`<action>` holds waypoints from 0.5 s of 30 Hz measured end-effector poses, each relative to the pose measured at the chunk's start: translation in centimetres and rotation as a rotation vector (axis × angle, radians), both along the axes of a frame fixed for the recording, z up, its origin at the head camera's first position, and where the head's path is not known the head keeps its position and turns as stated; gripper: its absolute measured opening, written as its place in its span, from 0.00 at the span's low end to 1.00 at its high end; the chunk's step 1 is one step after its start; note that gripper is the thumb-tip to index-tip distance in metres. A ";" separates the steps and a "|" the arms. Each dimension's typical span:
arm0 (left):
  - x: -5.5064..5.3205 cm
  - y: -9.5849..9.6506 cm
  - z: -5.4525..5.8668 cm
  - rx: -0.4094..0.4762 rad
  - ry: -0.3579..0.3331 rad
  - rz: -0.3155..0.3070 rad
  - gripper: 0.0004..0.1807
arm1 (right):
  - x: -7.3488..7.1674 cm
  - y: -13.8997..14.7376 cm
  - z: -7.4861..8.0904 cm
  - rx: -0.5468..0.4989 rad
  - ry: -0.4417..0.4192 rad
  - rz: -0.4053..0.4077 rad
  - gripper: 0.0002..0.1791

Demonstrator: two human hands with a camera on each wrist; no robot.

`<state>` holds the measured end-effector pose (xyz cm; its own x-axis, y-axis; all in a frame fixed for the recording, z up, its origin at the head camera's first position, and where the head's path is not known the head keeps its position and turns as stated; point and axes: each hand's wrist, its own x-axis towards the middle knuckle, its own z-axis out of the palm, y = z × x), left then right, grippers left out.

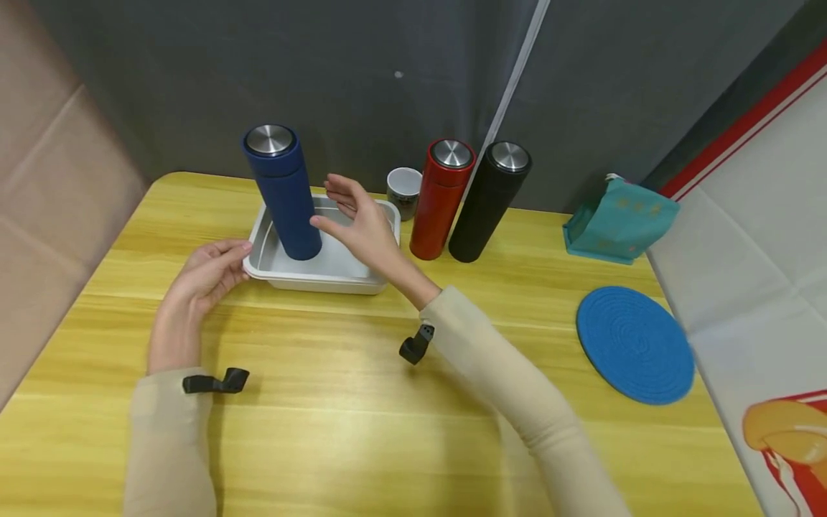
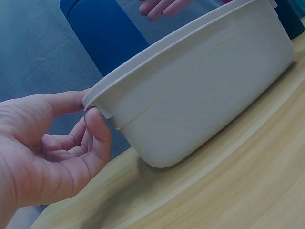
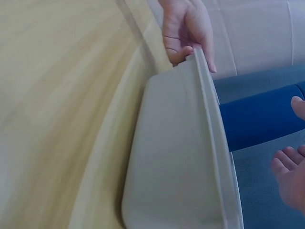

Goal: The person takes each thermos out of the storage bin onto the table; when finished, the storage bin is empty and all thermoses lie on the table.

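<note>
A blue thermos bottle [image 1: 288,194] with a steel lid stands upright in the left part of a pale rectangular tray [image 1: 326,285]. My left hand [image 1: 215,274] pinches the tray's left rim between thumb and fingers, which the left wrist view shows close up on the rim [image 2: 143,56]. Above the tray, just right of the bottle, my right hand [image 1: 363,224] is held with thumb and fingers spread apart. A gap shows between it and the bottle in the head view. In the right wrist view, the right hand [image 3: 291,179] appears at the right edge, partly cut off.
Right of the tray stand a red thermos bottle [image 1: 442,201] and a black thermos bottle [image 1: 489,202]. A white patterned cup [image 1: 404,188] is behind the tray. Farther right are a teal bag [image 1: 620,221] and a round blue mat [image 1: 636,345]. A grey partition [image 1: 323,72] rises behind the table.
</note>
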<state>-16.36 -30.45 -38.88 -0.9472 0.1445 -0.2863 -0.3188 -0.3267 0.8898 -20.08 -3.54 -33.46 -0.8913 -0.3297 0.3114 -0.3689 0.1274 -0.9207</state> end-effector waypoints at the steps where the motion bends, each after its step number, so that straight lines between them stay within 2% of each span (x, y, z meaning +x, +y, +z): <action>1: 0.0 0.0 0.0 -0.004 0.002 -0.002 0.04 | -0.3 -0.3 0.0 0.007 -0.009 -0.006 0.37; 8: 0.2 0.1 0.3 -0.007 -0.004 -0.002 0.04 | -1.6 -1.7 0.5 0.064 -0.036 -0.013 0.40; 15: 0.4 0.1 0.4 -0.032 -0.008 0.013 0.05 | -2.8 -2.5 1.2 0.024 -0.059 0.041 0.43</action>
<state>-16.00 -30.39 -38.49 -0.9465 0.1226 -0.2984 -0.3220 -0.3026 0.8971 -22.85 -6.06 -32.21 -0.8933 -0.3732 0.2504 -0.3194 0.1355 -0.9379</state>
